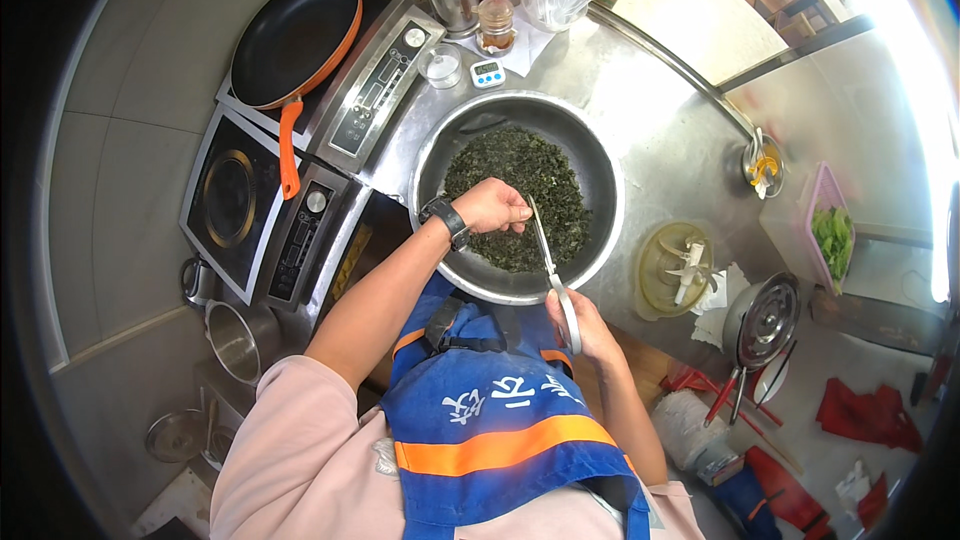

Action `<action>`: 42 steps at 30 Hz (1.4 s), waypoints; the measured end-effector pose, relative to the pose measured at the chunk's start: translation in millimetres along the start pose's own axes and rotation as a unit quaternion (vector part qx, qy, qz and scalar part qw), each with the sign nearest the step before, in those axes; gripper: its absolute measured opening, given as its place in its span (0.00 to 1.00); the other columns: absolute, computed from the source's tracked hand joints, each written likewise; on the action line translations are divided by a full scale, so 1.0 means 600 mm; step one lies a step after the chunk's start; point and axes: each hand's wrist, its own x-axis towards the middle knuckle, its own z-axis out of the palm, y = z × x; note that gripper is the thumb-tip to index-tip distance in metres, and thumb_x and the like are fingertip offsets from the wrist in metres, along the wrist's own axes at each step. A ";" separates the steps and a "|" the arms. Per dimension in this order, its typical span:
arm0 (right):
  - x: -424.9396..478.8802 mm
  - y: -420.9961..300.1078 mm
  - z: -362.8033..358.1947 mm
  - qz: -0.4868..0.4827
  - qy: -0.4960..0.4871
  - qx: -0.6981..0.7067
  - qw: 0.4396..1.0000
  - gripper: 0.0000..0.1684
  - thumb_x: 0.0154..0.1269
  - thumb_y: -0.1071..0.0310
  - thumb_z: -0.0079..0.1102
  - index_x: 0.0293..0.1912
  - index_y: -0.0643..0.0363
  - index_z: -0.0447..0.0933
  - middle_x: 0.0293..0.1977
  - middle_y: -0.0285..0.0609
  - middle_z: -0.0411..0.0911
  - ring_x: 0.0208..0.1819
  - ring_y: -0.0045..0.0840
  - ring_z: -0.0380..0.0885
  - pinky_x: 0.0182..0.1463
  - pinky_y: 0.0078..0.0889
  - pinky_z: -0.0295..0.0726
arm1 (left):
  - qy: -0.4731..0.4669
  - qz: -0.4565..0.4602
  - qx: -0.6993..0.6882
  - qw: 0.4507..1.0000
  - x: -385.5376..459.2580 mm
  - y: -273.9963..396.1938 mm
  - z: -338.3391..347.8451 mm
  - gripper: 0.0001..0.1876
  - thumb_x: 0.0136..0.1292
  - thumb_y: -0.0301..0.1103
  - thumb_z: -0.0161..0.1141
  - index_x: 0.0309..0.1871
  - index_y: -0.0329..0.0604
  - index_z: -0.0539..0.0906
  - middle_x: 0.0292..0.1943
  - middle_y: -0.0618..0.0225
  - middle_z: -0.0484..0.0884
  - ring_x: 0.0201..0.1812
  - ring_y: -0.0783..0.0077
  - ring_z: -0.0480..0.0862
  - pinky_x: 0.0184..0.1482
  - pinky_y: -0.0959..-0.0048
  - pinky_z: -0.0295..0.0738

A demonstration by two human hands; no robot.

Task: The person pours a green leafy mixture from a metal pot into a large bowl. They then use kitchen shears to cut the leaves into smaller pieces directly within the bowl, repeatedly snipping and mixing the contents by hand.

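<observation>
A wide steel bowl stands on the counter before me, holding a heap of dark green chopped leaves, perhaps dried seaweed. My left hand is over the heap with its fingertips pinched together; what lies between them is too small to tell. In my right hand, near the bowl's front rim, are scissors with pale handles. Their blades point away from me, with the tips beside my left fingertips. A darker strip lies against the bowl's far inner wall.
An orange frying pan rests on an induction cooker at the left. Beyond the bowl are a white timer, a small clear jar and a spice jar. A plastic lid with a chopping blade and a lidded pot stand at the right.
</observation>
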 end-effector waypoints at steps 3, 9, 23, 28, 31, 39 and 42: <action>0.000 0.002 0.004 0.011 0.010 0.006 1.000 0.33 0.69 0.38 0.56 0.33 0.64 0.74 0.24 0.34 0.71 0.29 0.18 0.67 0.33 0.30 0.72 | 0.001 -0.002 0.007 1.000 0.001 0.000 -0.001 0.09 0.68 0.34 0.63 0.38 0.37 0.86 0.29 0.69 0.87 0.23 0.84 0.75 0.26 0.81 0.70; -0.013 -0.011 0.004 0.048 0.029 0.054 0.997 0.32 0.68 0.38 0.58 0.35 0.63 0.75 0.22 0.31 0.70 0.26 0.15 0.67 0.27 0.25 0.70 | 0.030 -0.020 0.045 0.998 0.003 -0.015 -0.009 0.09 0.65 0.33 0.66 0.43 0.36 0.86 0.31 0.65 0.88 0.26 0.77 0.81 0.31 0.76 0.77; -0.044 -0.016 -0.045 0.019 0.043 0.139 0.989 0.27 0.70 0.41 0.58 0.34 0.57 0.72 0.19 0.29 0.70 0.14 0.13 0.68 0.17 0.18 0.68 | 0.118 0.230 0.511 0.820 0.073 -0.070 0.093 0.21 0.52 0.29 0.67 0.52 0.48 0.84 0.49 0.65 0.83 0.54 0.61 0.79 0.57 0.61 0.69; -0.048 0.000 -0.046 0.024 0.052 0.169 0.984 0.26 0.70 0.41 0.58 0.34 0.57 0.72 0.19 0.29 0.69 0.13 0.13 0.69 0.17 0.18 0.68 | 0.199 0.255 0.457 0.828 0.058 -0.058 0.015 0.15 0.55 0.28 0.63 0.48 0.47 0.85 0.43 0.63 0.86 0.47 0.61 0.83 0.55 0.62 0.69; -0.046 0.010 -0.045 0.023 0.055 0.165 0.984 0.26 0.70 0.41 0.58 0.33 0.56 0.72 0.18 0.29 0.69 0.13 0.14 0.69 0.17 0.18 0.68 | 0.201 0.160 0.424 0.869 0.041 -0.039 -0.012 0.13 0.63 0.35 0.61 0.51 0.47 0.85 0.45 0.60 0.87 0.50 0.59 0.83 0.59 0.62 0.67; -0.051 -0.009 -0.046 0.021 0.066 0.128 0.989 0.27 0.74 0.42 0.51 0.29 0.55 0.70 0.19 0.31 0.68 0.14 0.13 0.66 0.17 0.18 0.65 | 0.320 0.110 0.132 0.932 0.019 -0.022 -0.010 0.08 0.63 0.32 0.64 0.41 0.41 0.89 0.43 0.59 0.88 0.44 0.65 0.87 0.43 0.69 0.79; -0.051 -0.015 -0.045 0.033 0.069 0.131 0.989 0.28 0.74 0.41 0.51 0.29 0.55 0.70 0.19 0.31 0.68 0.14 0.14 0.66 0.17 0.18 0.66 | 0.383 0.219 0.199 0.875 0.032 -0.056 -0.022 0.09 0.60 0.29 0.67 0.43 0.40 0.87 0.33 0.59 0.88 0.32 0.67 0.88 0.36 0.71 0.81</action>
